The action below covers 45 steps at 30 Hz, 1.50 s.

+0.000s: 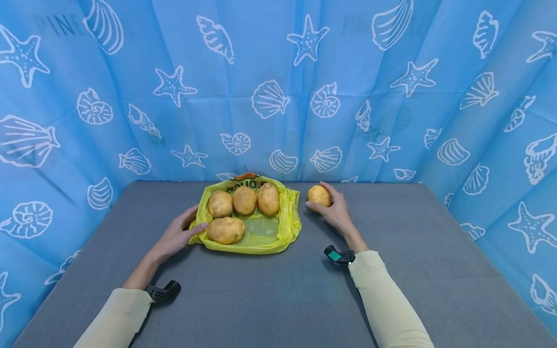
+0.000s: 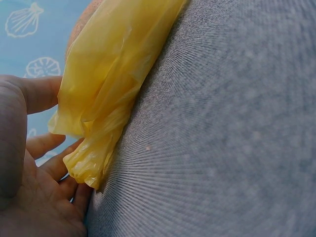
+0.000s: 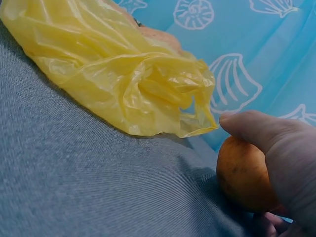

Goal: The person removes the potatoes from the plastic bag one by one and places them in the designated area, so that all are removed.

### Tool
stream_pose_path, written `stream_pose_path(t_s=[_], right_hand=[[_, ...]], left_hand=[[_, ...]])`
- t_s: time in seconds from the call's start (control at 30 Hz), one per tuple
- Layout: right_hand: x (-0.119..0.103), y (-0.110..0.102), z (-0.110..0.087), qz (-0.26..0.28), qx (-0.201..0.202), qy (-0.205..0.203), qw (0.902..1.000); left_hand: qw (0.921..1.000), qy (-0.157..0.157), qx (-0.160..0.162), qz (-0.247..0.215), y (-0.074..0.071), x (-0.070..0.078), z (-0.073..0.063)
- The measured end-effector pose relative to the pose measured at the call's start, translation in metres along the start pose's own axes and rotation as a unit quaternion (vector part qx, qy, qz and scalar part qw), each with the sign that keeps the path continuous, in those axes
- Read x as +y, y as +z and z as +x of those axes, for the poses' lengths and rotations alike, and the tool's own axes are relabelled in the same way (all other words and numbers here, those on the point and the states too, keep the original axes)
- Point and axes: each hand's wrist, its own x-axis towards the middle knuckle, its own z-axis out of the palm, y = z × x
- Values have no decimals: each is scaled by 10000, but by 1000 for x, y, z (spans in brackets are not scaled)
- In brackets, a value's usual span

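A yellow plastic bag [image 1: 287, 217] lies spread on the table with its mouth facing up. Inside it, three potatoes [image 1: 244, 200] sit in a row at the back, and a longer potato [image 1: 226, 230] lies at the front left. At the bag's left end is my left hand [image 1: 177, 236], thumb at the rim by the front potato and fingers spread along the outside; the left wrist view shows a wide gap between thumb and fingers. To the right of the bag, my right hand [image 1: 332, 210] grips another potato [image 1: 318, 195] between thumb and fingers, low over the table.
The table [image 1: 270, 299] has a grey cloth surface. A blue curtain [image 1: 278, 130] with white shells and starfish hangs along its back and sides. Each wrist wears a black strap, the right one [image 1: 339, 255] with a green patch.
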Motion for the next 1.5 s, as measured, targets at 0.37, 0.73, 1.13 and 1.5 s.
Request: stream_pose_path(t_s=[0.37, 0.73, 1.13, 1.5], right_hand=[[0, 4, -1, -227, 118, -69, 9996], [-2, 1, -1, -10, 120, 43, 9999], [-12, -13, 0, -247, 460, -180, 9985], [-48, -7, -6, -685, 433, -1065, 9910]], left_hand=[[10000, 85, -1, -17, 0, 0, 0], [10000, 41, -2, 5, 0, 1, 0], [10000, -17, -3, 77, 0, 2, 0], [10000, -41, -15, -14, -1, 1, -1]])
